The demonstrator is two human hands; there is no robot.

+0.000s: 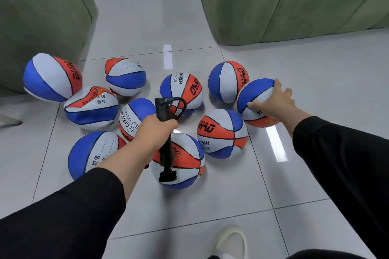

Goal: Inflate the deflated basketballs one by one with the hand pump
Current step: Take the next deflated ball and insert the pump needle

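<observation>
L hand [156,125] grips pump [166,136]; R hand [273,103] on far-right basketball [255,99].

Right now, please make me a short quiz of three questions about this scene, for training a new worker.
1. True or false: the left hand holds the black hand pump.
2. What does the right hand touch? A) a shoe B) the rightmost basketball C) the pump hose
3. How many basketballs lie on the tiled floor?

Key: 1 true; 2 B; 3 ten.
</observation>
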